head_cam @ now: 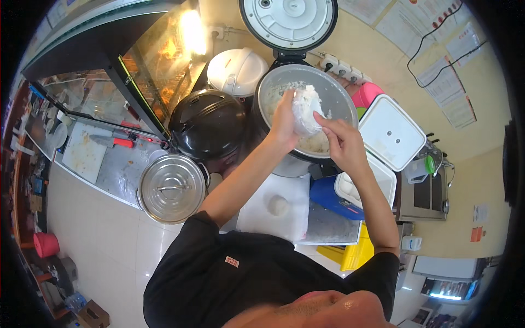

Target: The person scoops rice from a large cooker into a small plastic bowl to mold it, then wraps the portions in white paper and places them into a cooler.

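Observation:
Above the open rice cooker (338, 96), my left hand (285, 119) holds a clear plastic bag of white rice (305, 108) from its left side. The fingers of my right hand (338, 141) pinch the bag's edge at the lower right. More rice lies in the cooker's grey pot below, partly hidden by my hands. The cooker's round lid (293, 24) stands raised behind the pot. In front of the cooker, a round whitish portion (278, 205) rests on a stack of white paper sheets (254, 221).
A black lidded cooker (207, 131), a white cooker (236, 74) and a lidded steel pot (170, 188) stand to the left. At the right is an open blue cool box (328, 199) with wrapped white portions inside. A knife (102, 140) lies by a cutting board (84, 153).

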Tool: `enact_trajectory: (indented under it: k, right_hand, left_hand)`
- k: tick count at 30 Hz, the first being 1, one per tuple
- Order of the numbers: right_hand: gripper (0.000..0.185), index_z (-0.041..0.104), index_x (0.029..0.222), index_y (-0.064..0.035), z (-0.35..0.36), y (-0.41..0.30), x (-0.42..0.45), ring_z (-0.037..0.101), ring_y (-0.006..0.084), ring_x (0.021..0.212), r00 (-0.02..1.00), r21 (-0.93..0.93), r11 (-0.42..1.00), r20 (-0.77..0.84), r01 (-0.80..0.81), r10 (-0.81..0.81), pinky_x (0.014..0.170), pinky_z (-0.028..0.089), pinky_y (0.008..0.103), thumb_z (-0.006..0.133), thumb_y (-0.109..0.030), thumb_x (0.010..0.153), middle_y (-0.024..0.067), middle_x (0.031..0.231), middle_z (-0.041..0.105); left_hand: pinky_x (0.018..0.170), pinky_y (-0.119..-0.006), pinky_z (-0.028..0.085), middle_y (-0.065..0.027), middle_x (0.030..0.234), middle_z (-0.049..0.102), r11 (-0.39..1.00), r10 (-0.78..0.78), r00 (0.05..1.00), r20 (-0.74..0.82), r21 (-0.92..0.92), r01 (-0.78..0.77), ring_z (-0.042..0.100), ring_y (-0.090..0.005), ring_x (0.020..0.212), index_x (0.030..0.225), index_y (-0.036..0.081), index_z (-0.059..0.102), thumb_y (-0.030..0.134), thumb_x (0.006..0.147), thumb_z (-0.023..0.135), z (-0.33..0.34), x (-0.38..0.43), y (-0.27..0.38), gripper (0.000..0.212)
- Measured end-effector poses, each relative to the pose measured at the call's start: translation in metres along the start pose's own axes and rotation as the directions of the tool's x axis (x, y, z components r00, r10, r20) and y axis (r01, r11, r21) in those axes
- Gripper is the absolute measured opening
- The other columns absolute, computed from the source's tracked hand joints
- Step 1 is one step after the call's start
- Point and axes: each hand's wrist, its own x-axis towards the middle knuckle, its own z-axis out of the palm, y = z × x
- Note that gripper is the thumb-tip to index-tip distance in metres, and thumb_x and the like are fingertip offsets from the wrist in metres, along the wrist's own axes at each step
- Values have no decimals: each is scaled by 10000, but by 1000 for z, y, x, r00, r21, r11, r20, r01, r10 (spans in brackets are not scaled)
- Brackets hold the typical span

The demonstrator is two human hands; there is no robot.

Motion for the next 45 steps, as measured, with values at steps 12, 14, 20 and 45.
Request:
enact_trajectory:
  k: [12,14,20,45]
  right_hand:
    - [332,654,1274,-28,-43,18,9,626,142,1003,936,300,888,163,-348,312,911,471,297,528,-225,1039,88,1099,714]
    - [335,648,1283,-21,-35,17,7,612,138,1045,910,343,843,194,-413,367,927,462,292,520,-220,1045,75,1121,704]
    - [322,651,1290,-40,-18,14,9,606,140,1068,968,369,895,66,-250,243,958,453,301,513,-196,1044,98,1168,706]
    - [337,628,1339,-76,23,-1,-14,594,139,1054,925,501,800,0,-329,381,911,441,268,487,-155,1043,110,1218,696]
  left_hand:
    - [920,-377,517,-67,1142,658,975,-22,999,38,224,13,643,-192,1065,1209,81,593,412,1015,483,-16,26,12,399]
    - [910,-367,513,-52,1108,653,943,33,998,-62,333,-10,637,-171,1049,1179,94,595,397,1012,514,-18,27,4,356]
    - [870,-335,470,-69,1023,600,956,32,999,-25,293,-23,587,-159,969,1155,58,530,373,974,586,-18,17,1,367]
    - [1023,-416,443,-76,1203,632,941,241,969,-49,-234,-246,581,-242,1168,1208,92,590,391,999,394,0,14,3,414]
